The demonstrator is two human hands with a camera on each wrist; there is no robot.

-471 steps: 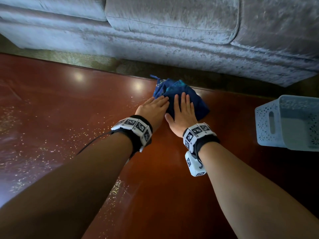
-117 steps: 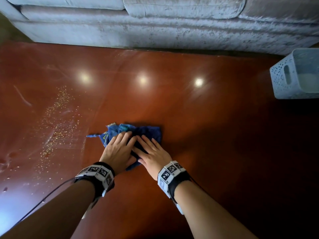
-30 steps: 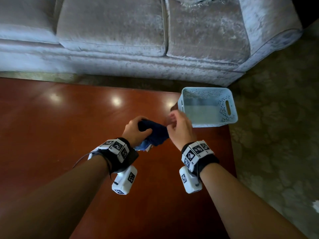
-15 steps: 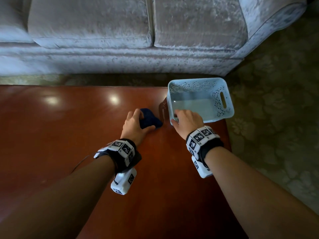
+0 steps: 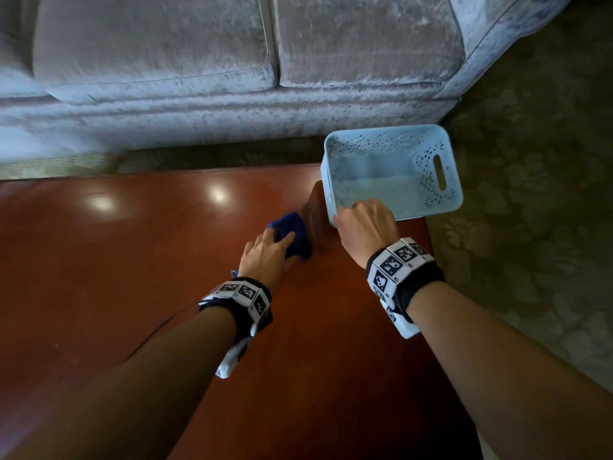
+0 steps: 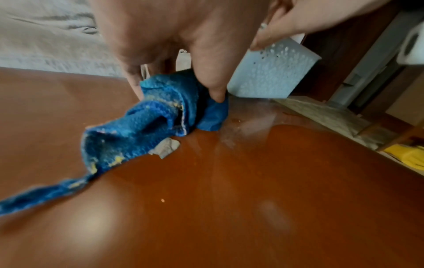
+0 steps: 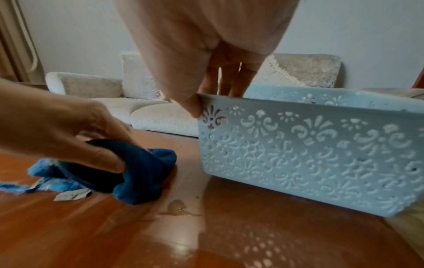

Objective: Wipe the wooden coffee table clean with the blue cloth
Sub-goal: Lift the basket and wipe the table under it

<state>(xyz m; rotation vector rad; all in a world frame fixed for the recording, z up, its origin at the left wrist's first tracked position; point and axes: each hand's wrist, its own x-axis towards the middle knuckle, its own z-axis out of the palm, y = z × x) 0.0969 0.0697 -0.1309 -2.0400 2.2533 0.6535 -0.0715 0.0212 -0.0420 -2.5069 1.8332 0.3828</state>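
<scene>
While the blue cloth (image 5: 292, 234) is bunched under the left hand (image 5: 265, 258) on the bench (image 5: 132, 260), just beside the basket (image 5: 391, 151), that grip is best kept clamped on the wad and pressed flat so the puddle (image 7: 177, 208) gets soaked up, not smeared (a paper scrap (image 7: 72, 195) sits by the cloth too). Over on the right, the basket rim is pinched by the right hand (image 5: 366, 232) and tipped up, so the patch beneath can be reached. Half a second ago the basket looked flat; now it's tilted.
</scene>
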